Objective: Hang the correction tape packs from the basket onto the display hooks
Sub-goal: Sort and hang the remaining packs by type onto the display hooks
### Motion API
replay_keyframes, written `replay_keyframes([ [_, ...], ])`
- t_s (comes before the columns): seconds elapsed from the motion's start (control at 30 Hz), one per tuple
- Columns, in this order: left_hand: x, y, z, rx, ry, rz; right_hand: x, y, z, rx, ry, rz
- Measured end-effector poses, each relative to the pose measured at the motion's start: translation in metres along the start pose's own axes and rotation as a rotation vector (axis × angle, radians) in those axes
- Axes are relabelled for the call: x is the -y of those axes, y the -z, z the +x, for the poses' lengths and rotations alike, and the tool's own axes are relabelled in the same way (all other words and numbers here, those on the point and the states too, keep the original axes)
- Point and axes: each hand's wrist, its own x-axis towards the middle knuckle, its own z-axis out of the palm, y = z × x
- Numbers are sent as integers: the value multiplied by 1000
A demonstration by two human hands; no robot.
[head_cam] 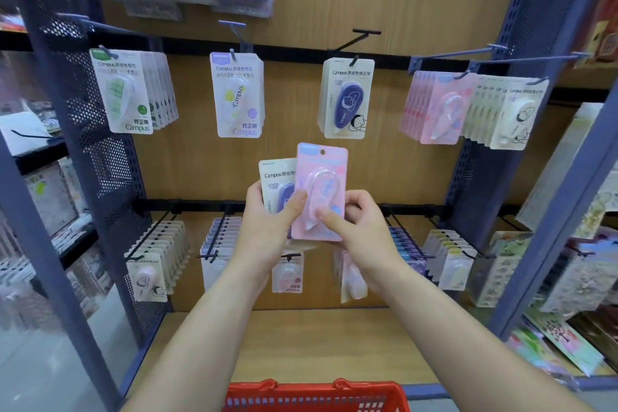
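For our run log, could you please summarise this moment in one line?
phase: packs in hand, not yet hung | left hand: holds cream pack | right hand: pinches pink pack | red basket: below

bright even light, soft focus, blurred and bowed edges

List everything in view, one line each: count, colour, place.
held pink pack: one, pink, centre
held cream pack: one, cream with purple tape, behind the pink one's left edge
green packs: several, white-green, upper row far left
lilac packs: a few, white-lilac, upper row second hook
hung cream packs: a few, cream with purple, upper row middle
pink stack: several, pink, upper row right
cream stack: several, cream, upper row far right
lower-row packs: many, pastel, lower hooks
basket: one, red, bottom edge
left hand: holds the cream pack, thumb on the pink
right hand: pinches the pink pack's lower right
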Motion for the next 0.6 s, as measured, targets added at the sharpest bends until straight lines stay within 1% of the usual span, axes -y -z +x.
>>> replay_keyframes([
  [0.17, 3, -8, 1, 29, 2, 51, 0, 22, 1, -83, -27, 138],
  [0.23, 1, -13, 1, 32, -1, 43, 5, 40, 6, -153, -29, 202],
  [0.3, -1, -20, 1, 35, -8, 23, 16, 65, 15, -249, 8, 235],
  [0.37, -2, -27, 2, 39, -8, 9, 31, 94, 28, -348, 61, 226],
  [0.43, -4, -36, 3, 49, -12, 13, 47, 120, 43, -413, 113, 209],
  [0.6, -5, -55, 7, 90, -37, 18, 79, 159, 78, -457, 161, 158],
])
